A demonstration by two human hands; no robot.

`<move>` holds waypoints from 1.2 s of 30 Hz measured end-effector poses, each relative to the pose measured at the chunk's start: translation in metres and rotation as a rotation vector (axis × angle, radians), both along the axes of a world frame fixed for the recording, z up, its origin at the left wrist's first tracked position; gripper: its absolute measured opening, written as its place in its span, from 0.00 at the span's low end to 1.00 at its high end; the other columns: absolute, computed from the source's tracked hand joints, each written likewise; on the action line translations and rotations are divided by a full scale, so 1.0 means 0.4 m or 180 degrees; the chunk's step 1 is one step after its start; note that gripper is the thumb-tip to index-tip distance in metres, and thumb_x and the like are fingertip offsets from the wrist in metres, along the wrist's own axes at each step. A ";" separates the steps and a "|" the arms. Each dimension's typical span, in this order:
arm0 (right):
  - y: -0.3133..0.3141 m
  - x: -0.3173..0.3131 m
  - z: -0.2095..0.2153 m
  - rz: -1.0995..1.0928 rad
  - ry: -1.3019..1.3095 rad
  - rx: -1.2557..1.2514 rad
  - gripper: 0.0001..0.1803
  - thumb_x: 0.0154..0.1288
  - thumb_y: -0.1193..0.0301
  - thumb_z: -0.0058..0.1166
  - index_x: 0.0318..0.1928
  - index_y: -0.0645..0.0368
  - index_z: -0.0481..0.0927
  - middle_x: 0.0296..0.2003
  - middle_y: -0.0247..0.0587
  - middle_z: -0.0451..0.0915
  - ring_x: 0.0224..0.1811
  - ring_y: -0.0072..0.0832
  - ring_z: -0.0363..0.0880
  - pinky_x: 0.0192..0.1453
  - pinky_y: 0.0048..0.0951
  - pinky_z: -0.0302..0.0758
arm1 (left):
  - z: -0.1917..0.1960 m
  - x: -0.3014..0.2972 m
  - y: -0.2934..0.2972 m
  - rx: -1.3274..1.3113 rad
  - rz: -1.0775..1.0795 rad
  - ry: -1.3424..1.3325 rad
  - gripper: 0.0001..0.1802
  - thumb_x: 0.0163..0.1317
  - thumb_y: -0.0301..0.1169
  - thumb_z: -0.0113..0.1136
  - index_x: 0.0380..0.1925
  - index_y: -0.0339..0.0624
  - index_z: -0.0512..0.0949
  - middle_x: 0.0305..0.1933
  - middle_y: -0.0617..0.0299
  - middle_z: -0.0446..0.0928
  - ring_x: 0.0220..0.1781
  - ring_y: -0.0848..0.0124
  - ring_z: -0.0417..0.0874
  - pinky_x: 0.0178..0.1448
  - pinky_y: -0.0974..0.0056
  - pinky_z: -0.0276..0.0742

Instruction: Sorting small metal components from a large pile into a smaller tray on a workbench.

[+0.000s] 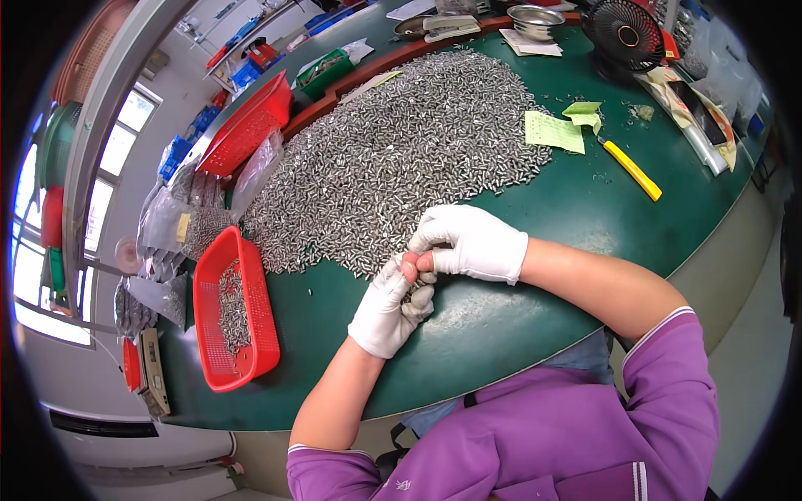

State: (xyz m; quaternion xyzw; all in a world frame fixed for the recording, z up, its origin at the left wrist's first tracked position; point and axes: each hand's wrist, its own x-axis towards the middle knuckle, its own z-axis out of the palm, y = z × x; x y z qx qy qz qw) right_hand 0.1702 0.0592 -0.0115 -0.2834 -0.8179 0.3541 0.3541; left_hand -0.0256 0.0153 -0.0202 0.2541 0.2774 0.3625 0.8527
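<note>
A wide heap of small silvery metal pins (393, 134) covers the middle of the green table (518, 317). My left hand (386, 311), in a white glove with bare fingertips showing, is curled at the heap's near edge; a few metal pins show between its fingers. My right hand (474, 242), gloved the same way, meets it from the right. The thumb and fingertips of both hands are pinched together, and whatever lies between them is too small to make out.
A red plastic basket (266, 326) with some pins stands left of my hands. Bagged pins (205, 230) lie behind it. Right of the heap are green paper slips (555, 132) and a yellow cutter knife (631, 169). A black fan (625, 35) and metal bowls (535, 21) stand at the back.
</note>
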 end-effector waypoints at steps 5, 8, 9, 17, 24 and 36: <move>-0.009 0.002 0.005 -0.0036 0.0157 -0.0313 0.12 0.58 0.66 0.56 0.40 0.58 0.82 0.35 0.44 0.79 0.41 0.36 0.78 0.47 0.31 0.74 | 0.004 0.002 0.000 -0.0042 -0.0053 0.0087 0.10 0.63 0.37 0.59 0.41 0.51 0.71 0.31 0.72 0.72 0.23 0.83 0.66 0.28 0.77 0.62; -0.009 -0.001 -0.003 -0.0146 0.0228 -0.0334 0.11 0.60 0.65 0.57 0.41 0.57 0.82 0.35 0.39 0.78 0.41 0.32 0.77 0.48 0.30 0.73 | 0.015 0.003 0.006 -0.0130 -0.0125 -0.0036 0.10 0.62 0.37 0.59 0.41 0.51 0.71 0.32 0.70 0.71 0.22 0.82 0.64 0.27 0.76 0.60; -0.009 -0.005 -0.001 -0.0208 0.0300 -0.0405 0.11 0.61 0.65 0.56 0.41 0.57 0.82 0.35 0.39 0.78 0.41 0.32 0.77 0.49 0.29 0.73 | 0.014 -0.003 0.004 -0.0114 -0.0121 -0.0041 0.10 0.62 0.37 0.59 0.41 0.51 0.71 0.32 0.70 0.71 0.22 0.82 0.64 0.27 0.76 0.60; 0.004 0.016 -0.013 -0.0380 0.0126 -0.0280 0.11 0.63 0.65 0.54 0.42 0.56 0.81 0.36 0.40 0.79 0.43 0.32 0.78 0.50 0.30 0.73 | -0.009 -0.005 0.010 -0.0284 0.0013 -0.0286 0.08 0.64 0.39 0.55 0.38 0.50 0.72 0.34 0.65 0.71 0.23 0.77 0.64 0.28 0.72 0.60; 0.013 0.017 -0.013 -0.0339 -0.0095 -0.0080 0.11 0.62 0.63 0.53 0.39 0.55 0.82 0.36 0.43 0.79 0.42 0.38 0.78 0.48 0.34 0.74 | -0.007 -0.004 0.008 -0.0251 0.0059 -0.0391 0.07 0.63 0.37 0.56 0.37 0.50 0.72 0.35 0.67 0.71 0.23 0.78 0.63 0.28 0.73 0.59; -0.008 -0.014 -0.017 -0.0207 -0.0519 0.1054 0.05 0.55 0.67 0.58 0.33 0.49 0.82 0.28 0.37 0.77 0.34 0.37 0.76 0.39 0.36 0.74 | 0.122 -0.175 0.075 0.0203 0.1632 -0.1495 0.01 0.59 0.26 0.54 0.29 0.45 0.74 0.32 0.66 0.71 0.23 0.81 0.62 0.23 0.78 0.61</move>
